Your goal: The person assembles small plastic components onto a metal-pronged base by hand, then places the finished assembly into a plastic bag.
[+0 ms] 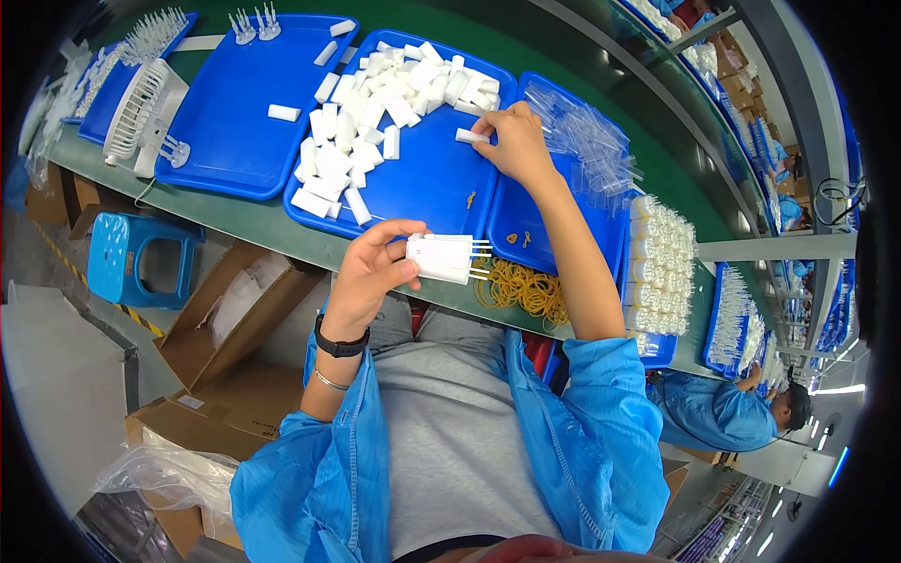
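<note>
My left hand is closed around a small bundle of white flat plastic pieces. Several thin white prongs stick out of the bundle to the right. Farther off and to the right, my right hand pinches one white plastic sleeve over the edge between two trays. A heap of similar white sleeves fills the far part of the blue tray in front of me. Beside my right wrist, clear plastic tubes or sleeves lie piled in another blue tray.
Yellow rubber bands lie at the table's near edge. Stacked bundles of clear-and-white parts stand at right. Leftward are a blue tray with few pieces, a white rack and a blue stool. A co-worker sits at right.
</note>
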The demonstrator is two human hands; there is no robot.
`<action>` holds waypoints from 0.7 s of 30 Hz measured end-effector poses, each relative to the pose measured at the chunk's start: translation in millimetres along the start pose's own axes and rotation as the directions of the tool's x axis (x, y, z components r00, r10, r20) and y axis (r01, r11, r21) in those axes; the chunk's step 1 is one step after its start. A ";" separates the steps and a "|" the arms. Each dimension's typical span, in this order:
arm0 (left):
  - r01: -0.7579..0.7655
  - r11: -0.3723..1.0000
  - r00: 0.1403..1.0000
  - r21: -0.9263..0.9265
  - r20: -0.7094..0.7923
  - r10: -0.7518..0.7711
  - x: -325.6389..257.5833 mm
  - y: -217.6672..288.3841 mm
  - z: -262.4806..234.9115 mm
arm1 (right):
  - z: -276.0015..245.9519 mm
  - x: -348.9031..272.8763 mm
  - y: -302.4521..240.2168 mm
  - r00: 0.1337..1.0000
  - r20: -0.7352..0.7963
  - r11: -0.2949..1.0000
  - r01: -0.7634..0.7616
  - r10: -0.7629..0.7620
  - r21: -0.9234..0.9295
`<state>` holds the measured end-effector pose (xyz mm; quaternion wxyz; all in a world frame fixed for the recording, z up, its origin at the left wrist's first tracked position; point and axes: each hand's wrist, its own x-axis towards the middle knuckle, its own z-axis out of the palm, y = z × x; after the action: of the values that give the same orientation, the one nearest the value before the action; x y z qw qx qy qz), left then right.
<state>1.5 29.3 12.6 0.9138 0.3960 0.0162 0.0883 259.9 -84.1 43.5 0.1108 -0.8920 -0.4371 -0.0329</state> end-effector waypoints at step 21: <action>-0.076 0.996 0.991 -0.042 -0.110 0.071 4.8 -3.7 -9.1 | -73.0 -77.1 -46.8 0.992 -0.054 0.837 0.124 -0.113 0.533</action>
<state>5.8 34.3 3.8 0.9166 0.3699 0.0490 0.1434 178.4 -132.4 110.5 0.3572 -0.7965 -0.4821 0.0746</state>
